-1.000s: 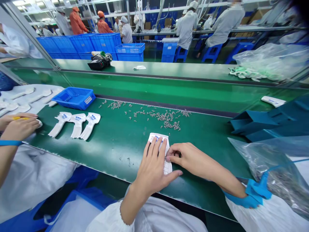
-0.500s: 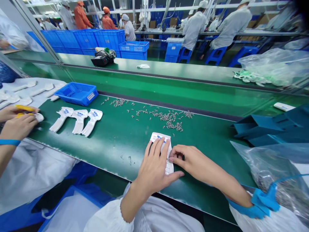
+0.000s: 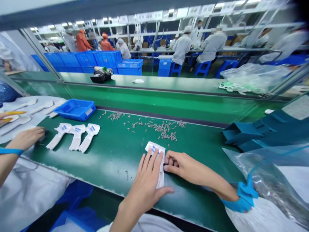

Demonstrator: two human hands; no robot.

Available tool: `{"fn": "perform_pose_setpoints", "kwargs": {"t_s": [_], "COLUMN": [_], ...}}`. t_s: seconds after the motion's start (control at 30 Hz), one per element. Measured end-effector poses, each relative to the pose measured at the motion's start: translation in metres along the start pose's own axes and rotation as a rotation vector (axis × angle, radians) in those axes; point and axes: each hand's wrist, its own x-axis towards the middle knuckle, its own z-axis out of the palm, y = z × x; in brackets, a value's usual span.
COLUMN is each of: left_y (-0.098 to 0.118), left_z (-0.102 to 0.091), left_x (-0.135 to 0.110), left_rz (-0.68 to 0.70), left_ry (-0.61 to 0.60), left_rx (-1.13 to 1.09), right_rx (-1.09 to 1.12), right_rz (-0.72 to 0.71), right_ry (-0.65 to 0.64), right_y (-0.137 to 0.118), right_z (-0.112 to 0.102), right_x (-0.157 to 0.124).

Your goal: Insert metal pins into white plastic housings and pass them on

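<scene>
My left hand (image 3: 147,180) lies flat with fingers stretched over a white plastic shell (image 3: 161,149) on the green bench. Only the shell's upper end with its blue marks and a strip of its right side show. At the shell's right edge, my right hand (image 3: 181,165) has its fingers curled in and the thumb against them. Whatever may be between those fingertips is hidden. Beyond both hands, small metal screws (image 3: 165,129) are scattered in loose heaps. Several similar white shells (image 3: 89,137) with blue marks lie side by side to the left.
A blue tray (image 3: 88,111) stands at the back left. A co-worker's hand (image 3: 29,138) rests at the far left, near yellow-handled tweezers or pliers (image 3: 14,113). Teal folded material (image 3: 263,129) and a clear plastic bag (image 3: 265,180) lie on the right.
The head view has tilted up, so the bench sits lower. My hands stay at the shell. At the left, the co-worker's hands have parted, the yellow-handled tool moving over the white pieces.
</scene>
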Motion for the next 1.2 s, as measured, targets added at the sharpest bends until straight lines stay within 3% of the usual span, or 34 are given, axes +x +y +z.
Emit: {"fn": "perform_pose_setpoints", "kwargs": {"t_s": [0.1,0.2,0.37,0.5,0.6,0.7,0.83,0.93,1.07,1.13,1.2], "left_y": [-0.004,-0.002,-0.006,-0.022,-0.029,-0.032,-0.035,-0.034,-0.029,-0.033,-0.046], "left_z": [-0.007,0.003,0.027,0.006,-0.026,-0.046,-0.042,-0.031,-0.02,-0.021,-0.028], "left_x": [-0.012,-0.012,-0.004,0.004,0.044,0.124,0.24,0.296,0.323,0.316,0.291], "left_rz": [-0.057,-0.188,-0.251,-0.23,-0.164,-0.128,-0.152,-0.204,-0.239,-0.224,-0.195], "left_ry": [0.059,0.198,0.279,0.307,0.35,0.3,0.315,0.353,0.354,0.323,0.282], "left_rx": [-0.008,0.039,0.142,0.085,0.086,0.188,0.253,0.282,0.292,0.305,0.336], "right_rx": [-0.097,-0.35,-0.477,-0.439,-0.425,-0.427,-0.349,-0.283,-0.227,-0.229,-0.245], "right_rz": [-0.001,-0.048,-0.185,-0.188,-0.202,-0.188,-0.222,-0.211,-0.133,-0.116,-0.113], "right_ry": [0.22,0.471,0.511,0.544,0.58,0.596,0.611,0.622,0.63,0.603,0.562], "right_y": [0.02,0.048,0.067,0.065,0.066,0.067,0.065,0.064,0.068,0.069,0.072], "right_z": [-0.016,-0.025,-0.02,-0.017,-0.018,-0.02,-0.023,-0.026,-0.03,-0.032,-0.034], "right_x": [0.003,0.016,0.033,0.032,0.031,0.029,0.025,0.022,0.023,0.023,0.022]}}
